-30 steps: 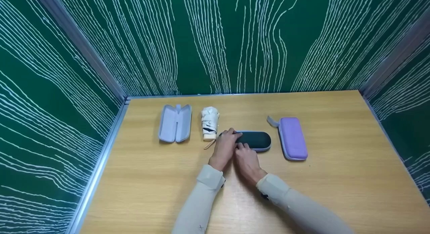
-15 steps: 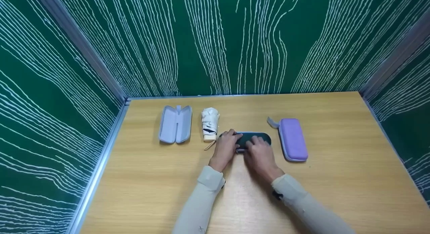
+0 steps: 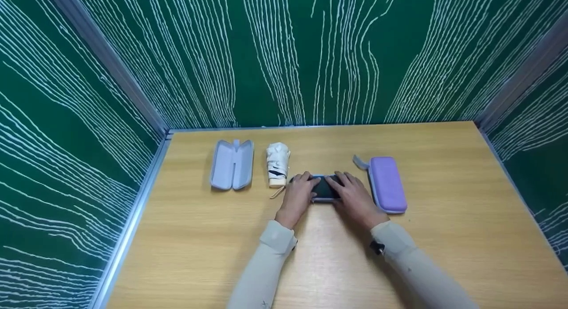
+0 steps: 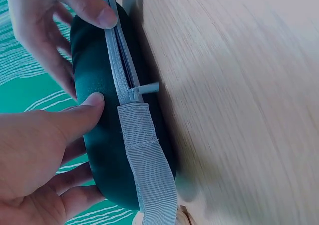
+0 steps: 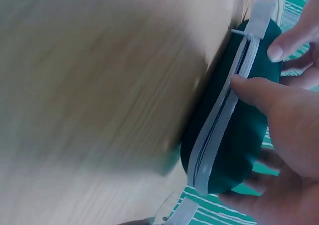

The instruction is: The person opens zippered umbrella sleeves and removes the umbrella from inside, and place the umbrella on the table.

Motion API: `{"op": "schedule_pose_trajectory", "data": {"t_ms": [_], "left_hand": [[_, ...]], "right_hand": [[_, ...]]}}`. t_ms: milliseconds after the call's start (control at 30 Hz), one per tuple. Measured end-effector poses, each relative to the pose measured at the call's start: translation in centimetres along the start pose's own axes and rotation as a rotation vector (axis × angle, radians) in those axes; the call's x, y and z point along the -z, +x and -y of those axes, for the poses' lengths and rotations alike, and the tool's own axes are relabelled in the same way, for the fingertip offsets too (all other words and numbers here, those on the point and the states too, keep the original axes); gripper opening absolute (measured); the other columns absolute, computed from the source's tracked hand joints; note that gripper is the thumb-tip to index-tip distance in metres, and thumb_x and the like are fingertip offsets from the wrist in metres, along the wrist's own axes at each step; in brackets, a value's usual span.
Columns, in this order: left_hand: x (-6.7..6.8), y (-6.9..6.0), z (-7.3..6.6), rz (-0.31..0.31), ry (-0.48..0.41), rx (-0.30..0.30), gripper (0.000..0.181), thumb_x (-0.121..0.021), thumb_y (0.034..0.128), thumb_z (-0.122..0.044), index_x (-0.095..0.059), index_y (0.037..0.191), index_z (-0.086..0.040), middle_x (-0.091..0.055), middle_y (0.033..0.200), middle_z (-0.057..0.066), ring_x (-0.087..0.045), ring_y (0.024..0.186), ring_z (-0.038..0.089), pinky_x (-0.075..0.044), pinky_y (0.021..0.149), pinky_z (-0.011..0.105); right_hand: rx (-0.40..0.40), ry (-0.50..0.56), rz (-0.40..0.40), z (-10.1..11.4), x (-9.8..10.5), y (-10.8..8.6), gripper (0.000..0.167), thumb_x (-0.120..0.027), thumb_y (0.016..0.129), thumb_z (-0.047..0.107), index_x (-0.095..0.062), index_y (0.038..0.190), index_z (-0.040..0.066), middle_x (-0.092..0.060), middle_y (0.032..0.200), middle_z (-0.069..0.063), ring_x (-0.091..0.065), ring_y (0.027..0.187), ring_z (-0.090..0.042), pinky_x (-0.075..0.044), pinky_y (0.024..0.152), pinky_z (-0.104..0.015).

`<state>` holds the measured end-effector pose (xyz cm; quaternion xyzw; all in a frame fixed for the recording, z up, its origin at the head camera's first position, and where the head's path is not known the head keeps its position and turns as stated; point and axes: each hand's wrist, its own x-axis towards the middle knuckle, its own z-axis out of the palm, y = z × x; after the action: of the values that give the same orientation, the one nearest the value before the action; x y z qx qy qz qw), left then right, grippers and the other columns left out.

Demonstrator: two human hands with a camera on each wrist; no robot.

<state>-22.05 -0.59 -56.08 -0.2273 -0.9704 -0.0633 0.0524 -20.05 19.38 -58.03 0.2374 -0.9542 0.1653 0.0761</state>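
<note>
A dark green zip case [image 3: 325, 189] lies crosswise on the table between both hands. My left hand [image 3: 298, 196] grips its left end, thumb on the near side and fingers over the far side. On the right part, my right hand [image 3: 355, 198] holds it the same way, its thumb at the zip edge in the right wrist view. The zip pull [image 4: 144, 89] sits beside a grey fabric strap [image 4: 149, 155] at the left end. In the right wrist view the grey zip bands [image 5: 219, 117] stand slightly apart along the case [image 5: 244, 135].
An open pale lilac case [image 3: 232, 164] lies at the left, with a white folded umbrella [image 3: 278, 162] between it and the green case. Close by on the right is a purple case [image 3: 387, 184] with a grey strap. Green patterned walls [image 3: 306, 56] surround the table [image 3: 199, 255].
My right hand has moved rightward along the green case from its left end and now spreads over its right part. My left hand has stayed on the left end.
</note>
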Motion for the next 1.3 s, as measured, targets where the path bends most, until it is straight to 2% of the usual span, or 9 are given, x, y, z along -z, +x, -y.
{"op": "schedule_pose_trajectory", "data": {"t_ms": [133,267,367,500,633,833,933,1100,1300], "left_hand": [[-0.1,-0.3,0.0,0.009,0.017,-0.012,0.047,-0.08,0.095,-0.028,-0.07,0.141,-0.023,-0.065,0.136,0.006,-0.065,0.122,0.027,-0.06,0.091,0.041],[-0.1,-0.5,0.0,-0.001,0.041,-0.047,0.052,-0.085,0.0912,-0.023,-0.068,0.14,-0.019,-0.063,0.135,0.007,-0.063,0.123,0.03,-0.06,0.093,0.042],[-0.1,-0.5,-0.1,-0.005,0.081,-0.069,0.05,-0.083,0.0918,-0.017,-0.067,0.139,-0.019,-0.061,0.134,0.007,-0.063,0.123,0.031,-0.06,0.094,0.042],[0.0,-0.4,-0.3,0.006,0.131,-0.083,0.047,-0.079,0.0956,-0.014,-0.065,0.14,-0.019,-0.06,0.136,0.008,-0.062,0.125,0.03,-0.058,0.098,0.043],[-0.2,-0.4,-0.3,0.018,0.141,-0.098,0.049,-0.078,0.0956,-0.01,-0.063,0.141,-0.02,-0.058,0.14,0.007,-0.058,0.13,0.029,-0.056,0.103,0.046],[-0.8,-0.2,-0.3,0.016,0.151,-0.119,0.05,-0.077,0.0953,-0.008,-0.06,0.14,-0.021,-0.057,0.144,0.005,-0.054,0.138,0.026,-0.045,0.116,0.05],[-1.0,-0.1,-0.4,0.007,0.176,-0.123,0.05,-0.076,0.0963,-0.01,-0.06,0.142,-0.023,-0.058,0.145,0.004,-0.054,0.139,0.025,-0.045,0.117,0.048],[-1.1,0.0,-0.5,-0.025,0.227,-0.14,0.047,-0.072,0.0987,-0.008,-0.061,0.141,-0.025,-0.059,0.144,0.002,-0.055,0.138,0.023,-0.047,0.115,0.045],[-1.2,0.3,-0.7,-0.049,0.286,-0.151,0.039,-0.059,0.1048,-0.006,-0.062,0.137,-0.029,-0.06,0.143,-0.002,-0.055,0.137,0.02,-0.048,0.114,0.04]], "right_hand": [[0.01,-0.01,0.015,-0.3,-0.2,0.1,0.069,-0.082,0.092,0.009,-0.054,0.155,0.009,-0.052,0.151,-0.028,-0.05,0.137,-0.051,-0.041,0.114,-0.064],[0.036,-0.045,-0.026,-0.4,-0.3,0.1,0.064,-0.082,0.093,0.013,-0.057,0.151,0.007,-0.057,0.144,-0.028,-0.055,0.13,-0.049,-0.048,0.107,-0.063],[0.034,-0.061,-0.042,-0.3,-0.2,0.0,0.061,-0.081,0.094,0.015,-0.059,0.15,0.008,-0.058,0.14,-0.028,-0.057,0.127,-0.049,-0.051,0.101,-0.064],[-0.009,-0.069,-0.033,0.1,-0.2,-0.4,0.06,-0.079,0.096,0.017,-0.057,0.152,0.01,-0.058,0.141,-0.027,-0.056,0.126,-0.05,-0.051,0.098,-0.065],[-0.055,-0.097,-0.05,0.7,-0.3,-0.7,0.058,-0.077,0.097,0.019,-0.058,0.152,0.012,-0.058,0.14,-0.027,-0.057,0.124,-0.05,-0.052,0.094,-0.065],[-0.108,-0.13,-0.089,1.6,-1.0,-1.2,0.056,-0.076,0.098,0.017,-0.059,0.151,0.012,-0.058,0.137,-0.029,-0.057,0.119,-0.052,-0.053,0.089,-0.066],[-0.124,-0.131,-0.101,1.9,-1.1,-1.4,0.056,-0.077,0.097,0.018,-0.059,0.15,0.011,-0.058,0.136,-0.03,-0.057,0.116,-0.053,-0.053,0.089,-0.067],[-0.157,-0.129,-0.068,2.3,-0.7,-1.6,0.058,-0.075,0.097,0.019,-0.058,0.152,0.011,-0.058,0.136,-0.03,-0.057,0.116,-0.054,-0.052,0.09,-0.067],[-0.165,-0.171,-0.076,2.8,-0.4,-1.7,0.059,-0.079,0.092,0.016,-0.06,0.149,0.009,-0.06,0.131,-0.031,-0.058,0.11,-0.053,-0.054,0.082,-0.065]]}}
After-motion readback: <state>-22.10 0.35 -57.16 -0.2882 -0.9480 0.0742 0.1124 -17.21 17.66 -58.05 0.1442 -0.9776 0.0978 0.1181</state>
